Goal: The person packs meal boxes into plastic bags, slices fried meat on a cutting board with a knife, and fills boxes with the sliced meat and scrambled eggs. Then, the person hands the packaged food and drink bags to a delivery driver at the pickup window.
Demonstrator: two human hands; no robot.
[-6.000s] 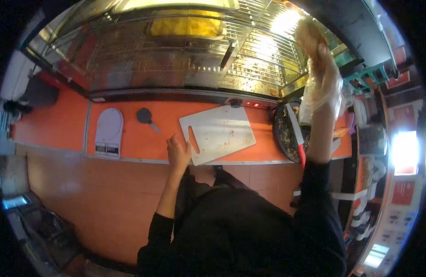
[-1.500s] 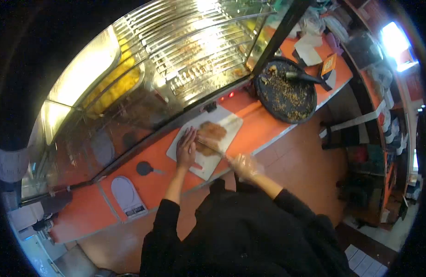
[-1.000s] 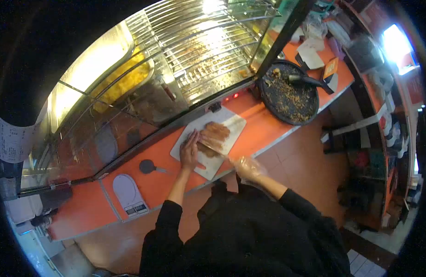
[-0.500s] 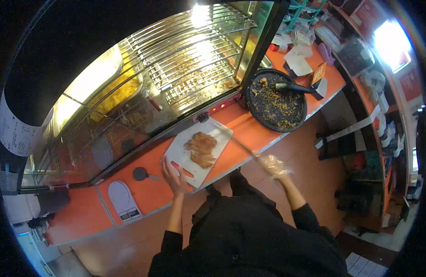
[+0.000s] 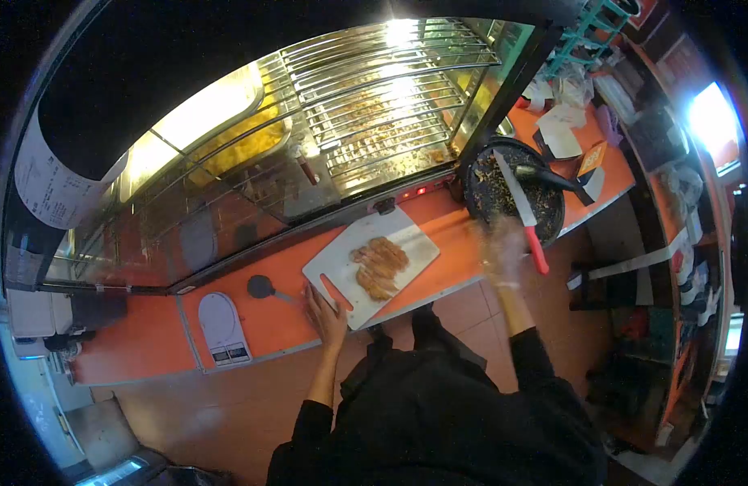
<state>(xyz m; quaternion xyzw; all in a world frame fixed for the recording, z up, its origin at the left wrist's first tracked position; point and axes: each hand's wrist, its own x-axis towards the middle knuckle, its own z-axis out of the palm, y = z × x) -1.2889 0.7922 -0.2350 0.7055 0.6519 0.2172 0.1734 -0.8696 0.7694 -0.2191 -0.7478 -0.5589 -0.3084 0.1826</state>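
Note:
On the orange counter lies a white cutting board [image 5: 414, 235] with cut pieces of browned food [image 5: 379, 266] on it. My left hand [image 5: 325, 314] rests at the board's lower left edge near its handle slot, fingers apart. A knife with a red handle [image 5: 535, 249] lies across the round black tray [image 5: 554, 212] of brown crumbs. Beside the knife handle is my right hand [image 5: 501, 249], in a clear glove and smeared by motion, so its fingers cannot be made out.
A lit glass cabinet with wire racks [image 5: 390, 121] stands behind the board. To the left are a small dark round scoop [image 5: 261, 287] and a white scale [image 5: 220, 324]. An orange and white box [image 5: 591, 159] and a black handle [image 5: 545, 176] are at the right.
The knife has gone from my right hand onto the black tray, and that hand is now beside it. The food lies in separate strips. My left hand stays by the board.

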